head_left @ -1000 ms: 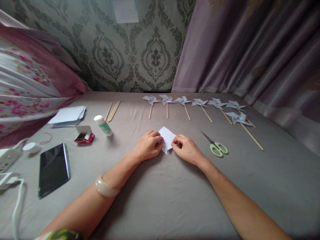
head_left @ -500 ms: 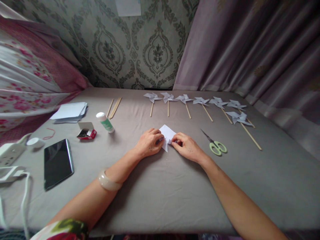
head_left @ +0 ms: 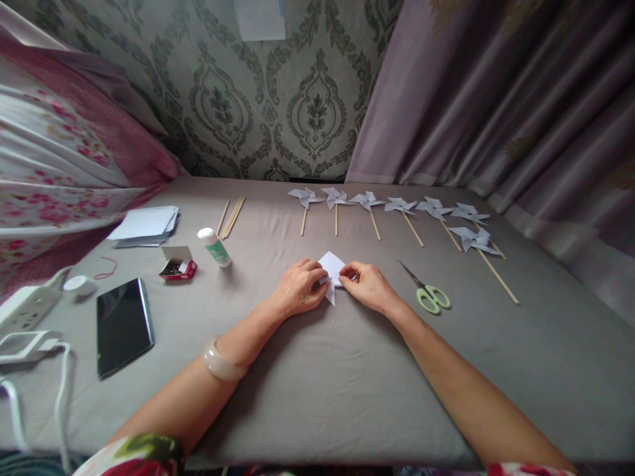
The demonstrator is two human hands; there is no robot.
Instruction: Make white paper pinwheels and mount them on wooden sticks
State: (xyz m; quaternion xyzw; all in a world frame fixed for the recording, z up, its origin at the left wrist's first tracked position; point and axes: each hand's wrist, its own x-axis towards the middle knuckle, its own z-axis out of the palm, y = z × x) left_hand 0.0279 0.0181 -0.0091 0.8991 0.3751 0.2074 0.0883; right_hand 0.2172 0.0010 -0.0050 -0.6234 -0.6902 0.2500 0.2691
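A small white paper pinwheel (head_left: pixel 331 262), partly folded, lies on the table between my two hands, one corner pointing away and one cut flap pointing toward me. My left hand (head_left: pixel 301 285) is closed on its left side, with fingers and thumb pressed on the paper near the middle. From the right, my right hand (head_left: pixel 370 285) pinches the paper's right edge between thumb and fingertips. The fingers hide part of the folds. To the right of my right hand lie scissors (head_left: pixel 427 291) with pale green handles, blades pointing away.
Several finished paper pinwheels (head_left: pixel 401 205) on sticks lie along the back right. On the left are a glue stick (head_left: pixel 215 248), loose wooden sticks (head_left: pixel 233 218), a small red box (head_left: pixel 178 266), a paper stack (head_left: pixel 143 225), a phone (head_left: pixel 125 327) and a power strip (head_left: pixel 30 301).
The camera view has shifted slightly, so everything sits a little lower and to the right. My right fingers have moved slightly on the paper's right flap; both hands stay on the paper.
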